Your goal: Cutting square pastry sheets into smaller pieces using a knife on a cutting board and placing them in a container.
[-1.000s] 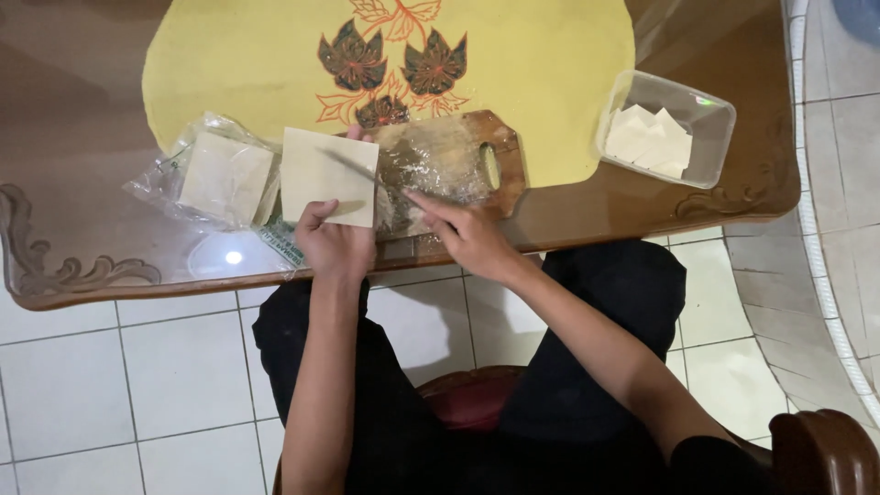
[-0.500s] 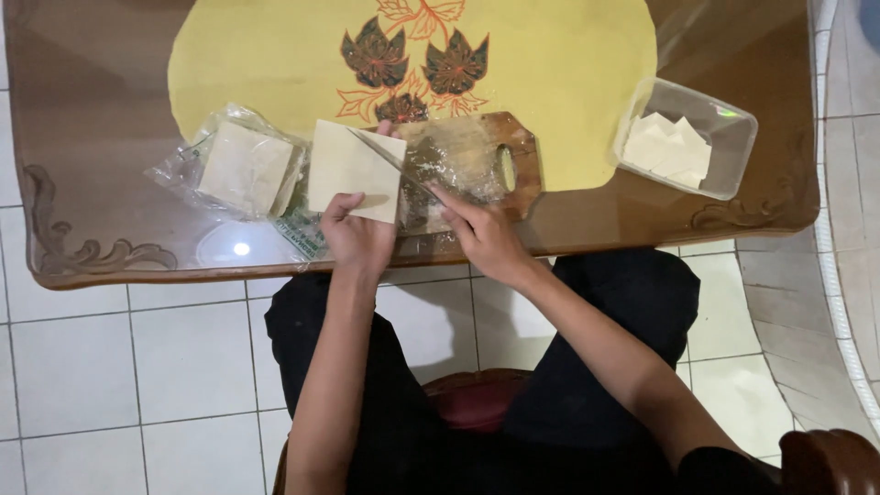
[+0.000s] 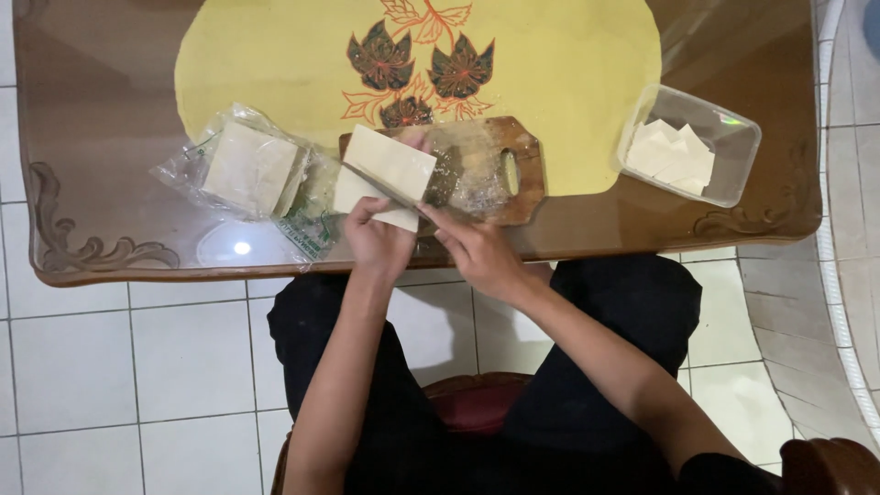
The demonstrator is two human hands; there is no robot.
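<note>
My left hand (image 3: 376, 240) holds a square pale dough sheet (image 3: 390, 174) at its near edge, tilted over the left end of a wooden cutting board (image 3: 513, 174). My right hand (image 3: 477, 255) grips a knife (image 3: 385, 188) whose thin blade lies diagonally across the sheet, from upper left to lower right. The board's surface looks floury and its handle hole points right.
A clear plastic bag with a stack of dough sheets (image 3: 247, 167) lies left of the board. A clear plastic tub (image 3: 733, 151) with cut pieces sits at the right. A yellow mat (image 3: 550, 64) with a leaf pattern covers the glass-topped wooden table (image 3: 110, 247). White floor tiles lie below.
The left hand has carried the sheet rightward onto the board and tilted it. The knife blade now lies across the sheet's middle instead of along its right edge.
</note>
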